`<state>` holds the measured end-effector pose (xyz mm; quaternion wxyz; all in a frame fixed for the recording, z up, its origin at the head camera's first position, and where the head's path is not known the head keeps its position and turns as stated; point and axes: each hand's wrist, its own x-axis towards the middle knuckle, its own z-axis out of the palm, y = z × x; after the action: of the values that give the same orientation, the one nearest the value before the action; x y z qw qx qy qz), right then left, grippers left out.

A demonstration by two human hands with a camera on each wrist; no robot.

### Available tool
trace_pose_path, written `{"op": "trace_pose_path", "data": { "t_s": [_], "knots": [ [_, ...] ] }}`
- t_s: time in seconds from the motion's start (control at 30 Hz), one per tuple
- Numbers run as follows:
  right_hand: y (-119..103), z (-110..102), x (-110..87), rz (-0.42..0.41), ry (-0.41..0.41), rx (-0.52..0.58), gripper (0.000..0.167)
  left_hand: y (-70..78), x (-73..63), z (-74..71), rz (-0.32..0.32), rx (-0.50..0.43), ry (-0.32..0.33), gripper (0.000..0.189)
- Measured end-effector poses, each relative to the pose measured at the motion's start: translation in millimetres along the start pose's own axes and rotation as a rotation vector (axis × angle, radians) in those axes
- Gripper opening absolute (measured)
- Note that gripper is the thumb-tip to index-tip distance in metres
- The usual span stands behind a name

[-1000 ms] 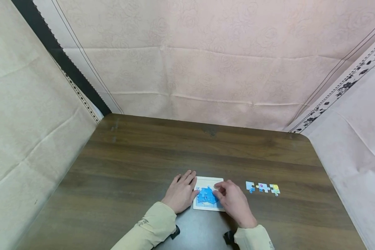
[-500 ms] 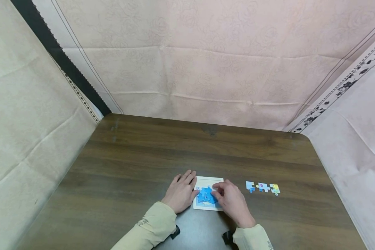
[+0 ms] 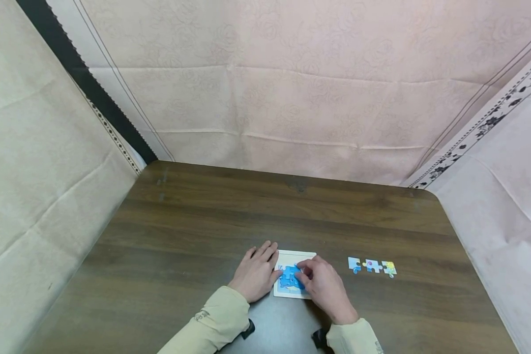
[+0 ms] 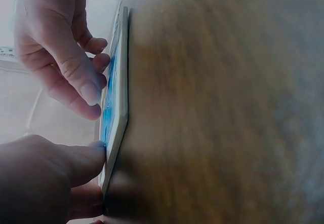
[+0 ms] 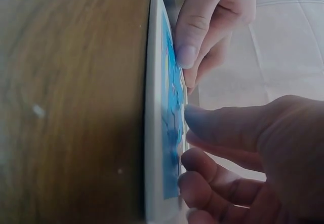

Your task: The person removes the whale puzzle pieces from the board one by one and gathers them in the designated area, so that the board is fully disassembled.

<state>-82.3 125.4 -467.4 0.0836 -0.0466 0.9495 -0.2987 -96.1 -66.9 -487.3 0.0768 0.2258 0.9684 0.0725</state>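
A shallow white puzzle tray [image 3: 292,296] lies on the table, with joined blue puzzle pieces [image 3: 288,279] inside. My left hand [image 3: 255,275] rests on the table at the tray's left side, its fingers extended. In the left wrist view, the left thumb [image 4: 91,158] presses at the tray's edge. My right hand [image 3: 324,287] bends over the right half of the puzzle. Its thumb [image 5: 217,125] and fingers pinch at a blue piece low over the tray, the fingertips right at its surface. Most of that piece is hidden by the fingers.
Three loose puzzle pieces lie in a row right of the tray: a blue one [image 3: 354,263], a multicoloured one [image 3: 372,265] and a yellowish one [image 3: 389,267]. The wooden table [image 3: 203,221] meets pale cloth walls [image 3: 270,108] at its back and sides.
My right hand has shifted slightly left across the puzzle, fingers kept close over it. The left hand, tray and three loose pieces have stayed put.
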Motion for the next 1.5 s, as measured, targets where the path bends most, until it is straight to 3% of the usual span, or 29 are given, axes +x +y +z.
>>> {"op": "trace_pose_path", "data": {
  "t_s": [0.5,1.5],
  "knots": [
    [-4.3,7.8,-0.3,-0.114,0.003,-0.034,0.02,-1.0,-0.5,0.3,0.022,0.018,0.019,0.061],
    [-5.8,13.4,5.5,-0.109,0.012,-0.028,0.013,-2.1,-1.7,-1.1,0.046,0.035,0.032,0.063]
  ]
}}
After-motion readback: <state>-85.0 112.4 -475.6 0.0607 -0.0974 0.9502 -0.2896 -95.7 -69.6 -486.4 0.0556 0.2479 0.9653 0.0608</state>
